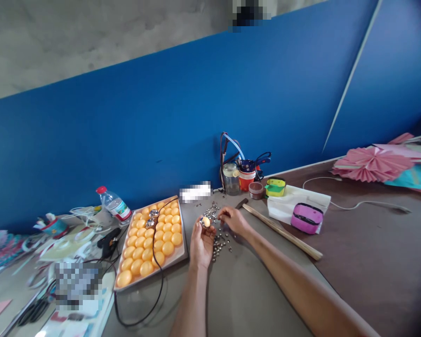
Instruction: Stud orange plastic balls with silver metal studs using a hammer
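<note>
In my left hand [201,246], palm up and fingers curled, lies an orange ball [206,222] with shiny silver pieces over part of its surface. My right hand [233,220] is just to its right, thumb and fingers pinched together; anything between them is too small to make out. Small silver studs [216,252] lie scattered on the table around and beneath both hands. To the left, a shallow box [184,234] holds rows of orange balls [146,267]. Silver-covered balls [150,223] rest on top of them, near a black cord.
A wooden-handled hammer [284,234] lies right of my right hand. Behind stand a glass jar [232,180], a red cup [247,181] and small containers. A purple case [307,218] rests on white paper. Leftward are a bottle [116,208], cords and clutter; a blue wall rises behind.
</note>
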`<action>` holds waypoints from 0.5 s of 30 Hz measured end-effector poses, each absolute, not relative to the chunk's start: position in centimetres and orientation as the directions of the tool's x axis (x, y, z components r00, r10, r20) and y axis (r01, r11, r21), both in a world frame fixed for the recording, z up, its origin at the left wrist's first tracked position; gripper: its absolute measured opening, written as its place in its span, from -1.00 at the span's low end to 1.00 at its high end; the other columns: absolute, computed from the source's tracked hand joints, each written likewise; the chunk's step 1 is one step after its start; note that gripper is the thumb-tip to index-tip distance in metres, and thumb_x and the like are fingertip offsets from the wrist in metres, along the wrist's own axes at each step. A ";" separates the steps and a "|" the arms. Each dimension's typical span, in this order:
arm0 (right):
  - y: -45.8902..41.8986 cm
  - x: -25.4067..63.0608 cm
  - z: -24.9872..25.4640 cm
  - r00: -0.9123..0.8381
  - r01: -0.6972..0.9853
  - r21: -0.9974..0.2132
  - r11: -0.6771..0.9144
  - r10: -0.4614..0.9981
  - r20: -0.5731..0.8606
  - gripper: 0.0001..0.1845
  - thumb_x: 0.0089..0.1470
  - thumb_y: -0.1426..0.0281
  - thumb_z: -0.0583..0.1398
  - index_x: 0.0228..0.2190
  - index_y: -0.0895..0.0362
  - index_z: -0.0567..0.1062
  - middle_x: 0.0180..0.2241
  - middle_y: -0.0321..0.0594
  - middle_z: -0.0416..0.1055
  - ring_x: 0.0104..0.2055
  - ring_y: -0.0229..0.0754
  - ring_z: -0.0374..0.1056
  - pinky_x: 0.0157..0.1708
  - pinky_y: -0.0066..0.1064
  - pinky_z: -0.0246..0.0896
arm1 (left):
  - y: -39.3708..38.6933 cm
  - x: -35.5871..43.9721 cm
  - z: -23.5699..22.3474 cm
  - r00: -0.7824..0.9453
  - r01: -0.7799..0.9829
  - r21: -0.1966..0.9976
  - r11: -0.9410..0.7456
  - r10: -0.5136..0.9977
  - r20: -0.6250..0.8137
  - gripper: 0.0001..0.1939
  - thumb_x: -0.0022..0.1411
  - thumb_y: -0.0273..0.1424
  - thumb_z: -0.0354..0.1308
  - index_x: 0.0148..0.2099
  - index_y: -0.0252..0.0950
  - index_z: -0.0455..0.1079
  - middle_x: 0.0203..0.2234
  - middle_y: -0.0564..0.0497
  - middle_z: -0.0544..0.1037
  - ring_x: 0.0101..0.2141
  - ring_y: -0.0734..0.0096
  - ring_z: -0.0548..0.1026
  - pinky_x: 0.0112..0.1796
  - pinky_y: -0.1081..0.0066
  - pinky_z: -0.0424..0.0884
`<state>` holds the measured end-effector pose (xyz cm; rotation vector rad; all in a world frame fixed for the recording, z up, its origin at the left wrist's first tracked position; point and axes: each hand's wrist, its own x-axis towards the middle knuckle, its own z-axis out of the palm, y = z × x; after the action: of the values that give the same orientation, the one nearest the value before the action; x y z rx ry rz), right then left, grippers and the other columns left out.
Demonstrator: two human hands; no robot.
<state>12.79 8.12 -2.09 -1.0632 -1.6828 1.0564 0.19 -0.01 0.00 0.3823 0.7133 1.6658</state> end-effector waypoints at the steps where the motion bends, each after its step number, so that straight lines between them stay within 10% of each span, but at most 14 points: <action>1: 8.1 12.6 -2.0 -0.250 0.081 -0.972 0.220 0.949 0.194 -0.93 -0.09 0.42 0.08 -0.50 0.14 0.37 -0.66 -0.38 0.31 -0.59 -0.32 0.22 -0.53 -0.50 0.10 | 0.0 0.2 0.0 -0.223 -0.761 0.643 -0.090 0.966 -0.128 -0.64 0.04 -0.36 0.22 -0.06 -0.23 0.36 -0.39 0.00 0.52 -0.46 0.49 0.47 -0.35 0.45 0.39; 7: 7.1 11.8 -0.6 -0.321 -0.362 -0.931 -0.037 0.943 0.088 -0.76 -0.20 0.25 0.24 -0.55 0.17 0.38 -0.70 -0.45 0.20 -0.68 -0.44 0.04 -0.64 -0.54 -0.11 | 0.0 0.1 -0.1 -0.189 -0.769 0.635 -0.078 0.976 -0.109 -0.64 -0.01 -0.40 0.26 -0.11 -0.21 0.37 -0.40 0.03 0.50 -0.40 0.45 0.47 -0.28 0.40 0.37; 15: 5.8 11.7 0.6 -0.464 -0.390 -0.912 -0.128 0.883 0.074 -0.75 -0.26 0.32 0.27 -0.45 0.17 0.41 -0.57 -0.37 0.36 -0.64 -0.41 0.15 -0.57 -0.49 0.01 | -0.1 0.2 0.2 -0.173 -0.769 0.634 -0.081 0.981 -0.085 -0.67 -0.01 -0.42 0.26 -0.14 -0.23 0.38 -0.40 -0.01 0.52 -0.34 0.42 0.47 -0.23 0.39 0.33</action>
<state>11.67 5.83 0.61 -0.6311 -1.1933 1.7457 0.23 -0.13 0.19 0.4292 0.6549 1.6381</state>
